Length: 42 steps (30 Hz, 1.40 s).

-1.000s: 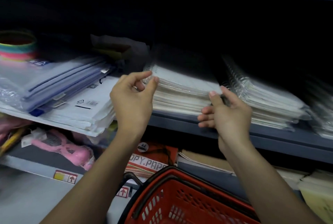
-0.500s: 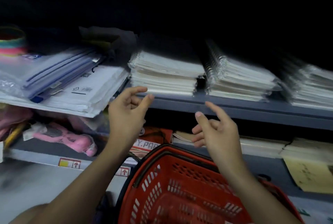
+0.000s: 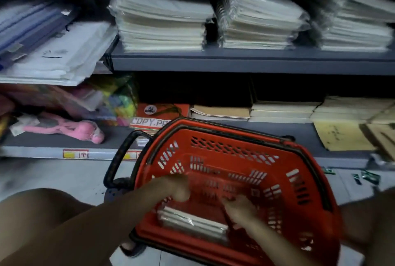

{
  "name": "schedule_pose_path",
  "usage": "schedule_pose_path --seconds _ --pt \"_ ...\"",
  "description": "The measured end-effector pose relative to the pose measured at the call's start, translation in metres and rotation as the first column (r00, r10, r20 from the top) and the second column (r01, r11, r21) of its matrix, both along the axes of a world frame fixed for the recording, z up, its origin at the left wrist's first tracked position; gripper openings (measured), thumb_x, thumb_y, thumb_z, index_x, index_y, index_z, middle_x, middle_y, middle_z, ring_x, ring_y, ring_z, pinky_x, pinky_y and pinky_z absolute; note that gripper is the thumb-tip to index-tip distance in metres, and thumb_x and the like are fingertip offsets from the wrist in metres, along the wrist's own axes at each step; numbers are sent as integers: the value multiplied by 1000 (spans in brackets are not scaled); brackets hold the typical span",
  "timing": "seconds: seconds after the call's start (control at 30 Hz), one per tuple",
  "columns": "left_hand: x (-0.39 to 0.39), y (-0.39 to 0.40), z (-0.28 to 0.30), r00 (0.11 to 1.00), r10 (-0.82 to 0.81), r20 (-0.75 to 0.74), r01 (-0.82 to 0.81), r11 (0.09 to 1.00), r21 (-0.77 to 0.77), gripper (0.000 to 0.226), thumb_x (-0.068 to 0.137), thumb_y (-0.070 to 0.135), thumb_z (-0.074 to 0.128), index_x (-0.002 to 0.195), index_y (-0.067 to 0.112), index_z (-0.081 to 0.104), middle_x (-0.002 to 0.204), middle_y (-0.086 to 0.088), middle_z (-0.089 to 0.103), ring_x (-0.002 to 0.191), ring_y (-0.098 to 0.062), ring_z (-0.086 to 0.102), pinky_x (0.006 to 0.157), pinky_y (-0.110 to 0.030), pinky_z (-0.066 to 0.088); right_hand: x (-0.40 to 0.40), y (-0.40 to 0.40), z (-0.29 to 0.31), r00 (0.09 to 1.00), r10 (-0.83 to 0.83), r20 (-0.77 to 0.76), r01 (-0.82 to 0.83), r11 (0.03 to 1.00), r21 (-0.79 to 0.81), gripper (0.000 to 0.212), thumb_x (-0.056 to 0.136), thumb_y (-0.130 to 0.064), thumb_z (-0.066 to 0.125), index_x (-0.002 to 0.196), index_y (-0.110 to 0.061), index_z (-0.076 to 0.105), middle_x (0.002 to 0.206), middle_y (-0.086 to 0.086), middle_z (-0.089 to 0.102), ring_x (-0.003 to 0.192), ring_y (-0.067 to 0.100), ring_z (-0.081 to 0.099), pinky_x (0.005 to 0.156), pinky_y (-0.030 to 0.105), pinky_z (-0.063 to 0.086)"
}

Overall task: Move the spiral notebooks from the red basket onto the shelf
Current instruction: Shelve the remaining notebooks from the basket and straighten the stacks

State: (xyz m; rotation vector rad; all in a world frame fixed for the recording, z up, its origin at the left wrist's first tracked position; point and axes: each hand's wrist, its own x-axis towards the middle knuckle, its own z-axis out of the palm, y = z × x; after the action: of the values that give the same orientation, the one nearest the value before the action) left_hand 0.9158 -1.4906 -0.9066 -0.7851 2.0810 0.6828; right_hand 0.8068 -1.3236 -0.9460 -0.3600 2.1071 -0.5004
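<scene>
Both hands reach into the basket (image 3: 299,191), grips blurred beyond telling: left hand (image 3: 178,188) above the notebooks (image 3: 192,224), right hand (image 3: 240,209) nearer, at their right end; long axis runs left-right, lower centre.

One head camera, looking forward and down.
It faces the shelf (image 3: 252,60) from close by, tilted toward the red basket (image 3: 235,150) on the floor just below; both forearms enter from the bottom edge. The picture is dim and somewhat blurred.
</scene>
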Motion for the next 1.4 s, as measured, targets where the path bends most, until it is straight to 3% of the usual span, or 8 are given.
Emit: schedule_pose_path --seconds 0.17,0.33,0.6,0.7,0.83,1.07,1.23,1.4 --pt "1 13 -28 976 -113 188 102 993 67 41 95 26 42 116 0 65 119 -19 67 90 -29 62 82 -41 53 20 11 8 990 117 80 -121 991 54 48 94 -52 53 125 -18 67 132 3 65 124 21 59 96 22 43" --pt "-2 22 -33 981 -56 183 49 998 48 36 98 15 41 119 -5 63 127 -22 64 92 -29 58 77 -36 50 26 13 -4 988 -39 152 32 998 46 31 89 -41 65 69 -18 64 94 2 72 84 16 68 61 17 44" --pt "9 15 -32 964 250 94 -255 966 44 23 93 8 47 99 0 68 91 -9 65 69 -18 61 57 -25 47 18 14 -14 897 -282 340 296 955 10 9 84 -9 74 77 -11 68 79 6 70 63 17 65 51 16 48" --pt "12 11 -24 893 444 67 -449 885 122 21 90 4 59 70 12 58 71 -4 56 55 -12 49 45 -20 41 6 16 5 838 -406 364 442 897 -19 12 85 3 66 77 -5 63 68 10 63 42 17 58 32 15 40" --pt "23 6 -3 707 701 99 -660 603 447 10 82 1 71 74 7 69 66 -4 63 64 -14 56 74 -31 45 -19 16 43 782 -483 393 582 793 -182 21 83 12 53 97 1 65 80 13 66 69 24 64 53 31 53" --pt "43 23 78 508 861 -29 -435 286 854 8 80 2 73 87 5 70 75 -2 69 61 -10 59 56 -23 50 -36 45 121 883 -341 322 456 783 -422 23 85 -2 64 105 8 57 73 11 61 57 20 60 45 26 44" --pt "62 25 100 470 866 -172 -247 316 916 59 76 10 78 132 6 60 135 -24 59 111 -37 55 86 -39 52 -20 58 157 931 -289 221 364 747 -557 17 87 -3 65 102 -2 58 87 13 66 65 24 61 47 28 46" --pt "76 19 115 421 868 -265 -101 335 937 53 90 -1 64 139 13 52 135 -21 60 109 -35 66 79 -44 60 -6 55 177 967 -232 109 240 670 -703 25 88 3 66 103 -14 54 93 1 74 81 20 73 73 43 60"
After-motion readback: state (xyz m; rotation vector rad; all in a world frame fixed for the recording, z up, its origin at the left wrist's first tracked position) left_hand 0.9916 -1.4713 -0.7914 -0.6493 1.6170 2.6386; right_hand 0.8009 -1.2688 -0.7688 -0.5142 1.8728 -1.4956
